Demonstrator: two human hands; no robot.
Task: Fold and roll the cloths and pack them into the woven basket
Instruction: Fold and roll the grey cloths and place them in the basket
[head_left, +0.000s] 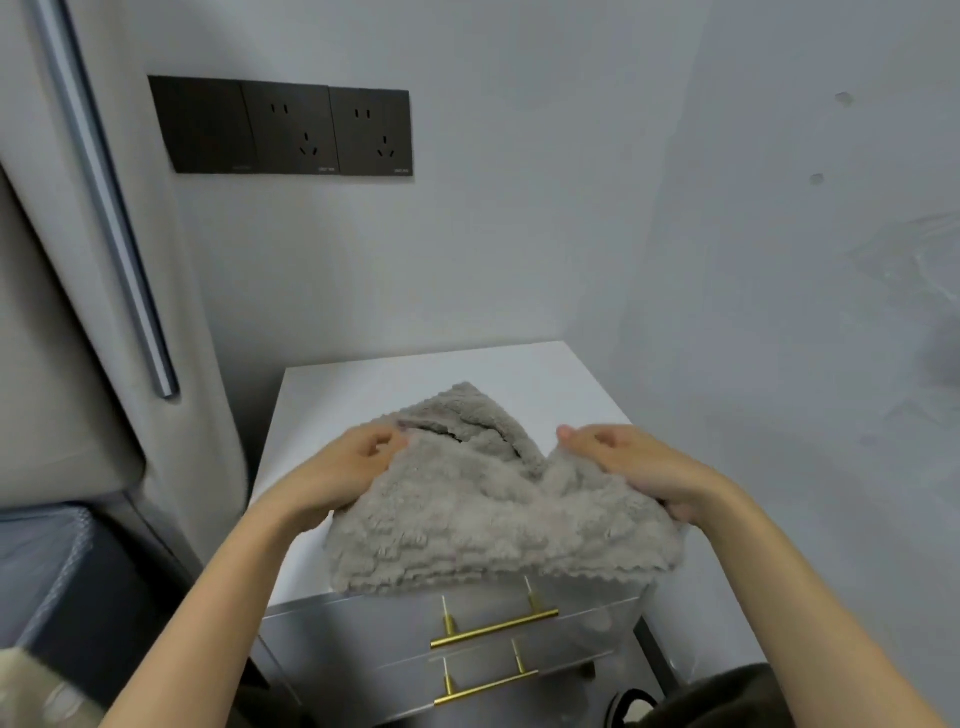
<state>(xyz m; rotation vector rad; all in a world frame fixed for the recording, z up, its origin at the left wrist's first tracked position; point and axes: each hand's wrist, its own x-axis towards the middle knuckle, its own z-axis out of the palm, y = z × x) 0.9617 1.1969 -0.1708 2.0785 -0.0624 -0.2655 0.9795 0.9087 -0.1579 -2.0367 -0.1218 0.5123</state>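
1. Head view: your left hand grips the left edge of the cloth. Its fingers are curled into the pile and its thumb lies on top.
2. Your right hand holds the cloth's right edge. The fingers reach over the upper side and the thumb is tucked underneath, so the fabric is pinched between them.
3. The cloth is a grey-beige fluffy piece, bunched between your two hands. A dip sags in its top edge near your right hand.
4. A folded layer of the cloth rises to a peak on the far side, pointing toward the wall, with a dark gap showing under that flap.
5. The cloth sits over the front half of the white tabletop. Its scalloped lower edge hangs past the front edge. You cannot tell from here whether its underside rests on the surface.
6. Just below that hanging edge is the upper gold drawer handle, with the lower gold drawer handle beneath it on the grey drawer fronts.
7. On the wall, above and to the left, is a dark socket panel.
8. A grey metal strip runs down the padded panel on the far left.
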